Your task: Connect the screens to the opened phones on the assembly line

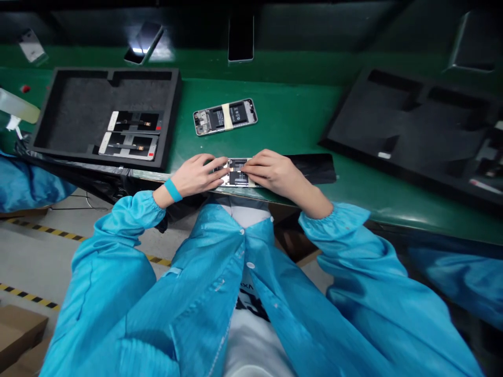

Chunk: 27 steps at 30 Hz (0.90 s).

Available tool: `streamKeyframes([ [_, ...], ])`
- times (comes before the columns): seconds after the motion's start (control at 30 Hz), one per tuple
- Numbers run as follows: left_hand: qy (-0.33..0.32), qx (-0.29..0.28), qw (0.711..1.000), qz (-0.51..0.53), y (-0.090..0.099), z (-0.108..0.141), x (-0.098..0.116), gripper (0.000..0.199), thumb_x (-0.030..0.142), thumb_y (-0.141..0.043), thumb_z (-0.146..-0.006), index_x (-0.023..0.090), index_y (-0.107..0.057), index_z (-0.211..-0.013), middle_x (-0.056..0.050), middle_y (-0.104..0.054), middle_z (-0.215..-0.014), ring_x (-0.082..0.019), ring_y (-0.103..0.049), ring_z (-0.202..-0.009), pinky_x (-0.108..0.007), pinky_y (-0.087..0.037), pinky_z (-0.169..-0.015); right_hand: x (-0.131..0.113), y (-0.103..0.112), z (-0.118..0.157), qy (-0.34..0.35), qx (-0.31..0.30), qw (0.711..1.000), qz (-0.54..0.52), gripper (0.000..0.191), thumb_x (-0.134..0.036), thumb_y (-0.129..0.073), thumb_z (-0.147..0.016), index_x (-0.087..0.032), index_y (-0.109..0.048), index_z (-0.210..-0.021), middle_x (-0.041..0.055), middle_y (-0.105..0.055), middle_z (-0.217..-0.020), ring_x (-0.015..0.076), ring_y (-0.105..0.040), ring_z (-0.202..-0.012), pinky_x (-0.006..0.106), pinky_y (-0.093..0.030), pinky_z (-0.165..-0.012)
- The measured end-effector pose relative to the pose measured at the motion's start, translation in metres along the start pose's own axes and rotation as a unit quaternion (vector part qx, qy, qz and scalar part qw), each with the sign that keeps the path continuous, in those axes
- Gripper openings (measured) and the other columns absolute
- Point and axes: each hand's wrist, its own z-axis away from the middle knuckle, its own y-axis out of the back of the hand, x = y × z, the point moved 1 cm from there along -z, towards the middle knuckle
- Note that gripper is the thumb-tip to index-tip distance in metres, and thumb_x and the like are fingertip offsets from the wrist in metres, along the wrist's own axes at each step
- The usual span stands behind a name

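An opened phone (238, 178) with its inner parts showing lies at the bench's front edge, between my two hands. My left hand (201, 174), with a teal band at the wrist, grips its left end, fingers somewhat apart over it. The fingertips of my right hand (272, 170) are pinched together at the phone's middle, by a small connector area. Whatever they hold there is too small to make out. From under my right hand a flat black panel (317, 167) extends to the right. Farther back lies another opened phone (240, 114), a pale tape strip across it.
On the left, a black foam tray (78, 112) holds two screen assemblies (129, 145). A larger dark tray (365, 125) stands at the right. Several phones, including a dark one (241, 39), lean along the back. Blue sleeves of other people (31, 180) show at both sides.
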Motion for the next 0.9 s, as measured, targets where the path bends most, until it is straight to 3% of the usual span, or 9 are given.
streamKeyframes([
  [0.23, 0.031, 0.008, 0.998, 0.046, -0.002, 0.003, -0.008, 0.044, 0.051, -0.048, -0.111, 0.032, -0.071, -0.144, -0.012, -0.062, -0.157, -0.031, -0.064, -0.123, -0.048, -0.055, -0.104, -0.001, -0.002, -0.003, -0.004, 0.003, 1.0, 0.007, 0.036, -0.037, -0.053, -0.111, -0.022, -0.085, -0.113, 0.0118, -0.082, -0.108, 0.0275, -0.071, -0.103, 0.046, -0.061, -0.09],
  [0.37, 0.048, 0.084, 0.99, 0.102, -0.007, 0.009, -0.01, 0.059, 0.062, -0.051, -0.107, 0.028, -0.062, -0.154, -0.018, -0.051, -0.166, -0.032, -0.062, -0.134, -0.05, -0.053, -0.114, -0.004, 0.003, -0.002, -0.024, 0.022, 0.999, 0.02, 0.039, -0.042, -0.053, -0.11, -0.02, -0.081, -0.125, 0.0156, -0.08, -0.119, 0.0318, -0.071, -0.111, 0.053, -0.059, -0.098],
  [0.47, 0.061, 0.129, 0.982, 0.124, -0.008, 0.003, -0.003, 0.079, 0.069, -0.057, -0.103, 0.018, -0.051, -0.163, -0.024, -0.051, -0.162, -0.037, -0.054, -0.146, -0.056, -0.045, -0.123, 0.002, 0.022, 0.009, -0.054, 0.037, 0.998, 0.024, 0.051, -0.054, -0.055, -0.108, -0.02, -0.073, -0.142, 0.0175, -0.075, -0.134, 0.0361, -0.068, -0.125, 0.059, -0.055, -0.109],
  [0.57, 0.044, 0.093, 0.985, 0.14, -0.008, -0.015, 0.007, 0.091, 0.072, -0.067, -0.095, 0.016, -0.048, -0.164, -0.025, -0.05, -0.163, -0.043, -0.047, -0.153, -0.061, -0.038, -0.128, 0.022, 0.047, 0.032, -0.091, 0.021, 0.995, 0.022, 0.08, -0.074, -0.064, -0.096, -0.021, -0.062, -0.156, 0.0186, -0.066, -0.15, 0.0425, -0.061, -0.138, 0.063, -0.05, -0.117],
  [0.67, 0.023, 0.025, 0.988, 0.152, -0.008, -0.033, 0.015, 0.086, 0.055, -0.073, -0.093, 0.017, -0.046, -0.165, -0.023, -0.052, -0.163, -0.041, -0.05, -0.151, -0.059, -0.041, -0.127, 0.046, 0.063, 0.061, -0.129, -0.018, 0.991, 0.02, 0.106, -0.089, -0.07, -0.081, -0.022, -0.055, -0.162, 0.0195, -0.061, -0.156, 0.047, -0.058, -0.142, 0.066, -0.049, -0.12],
  [0.77, 0.027, -0.007, 0.989, 0.143, -0.007, -0.043, 0.018, 0.079, 0.037, -0.073, -0.091, 0.017, -0.048, -0.163, -0.02, -0.06, -0.155, -0.036, -0.058, -0.142, -0.049, -0.05, -0.12, 0.062, 0.067, 0.084, -0.154, -0.044, 0.987, 0.016, 0.11, -0.094, -0.068, -0.077, -0.022, -0.057, -0.16, 0.0192, -0.064, -0.152, 0.0467, -0.06, -0.141, 0.066, -0.047, -0.121],
  [0.9, 0.036, -0.003, 0.991, 0.131, -0.006, -0.046, 0.019, 0.08, 0.033, -0.079, -0.085, 0.018, -0.052, -0.159, -0.018, -0.064, -0.15, -0.036, -0.059, -0.136, -0.047, -0.052, -0.117, 0.064, 0.064, 0.092, -0.158, -0.041, 0.987, 0.006, 0.103, -0.09, -0.07, -0.08, -0.022, -0.061, -0.157, 0.0183, -0.068, -0.148, 0.0451, -0.06, -0.141, 0.065, -0.046, -0.122],
])
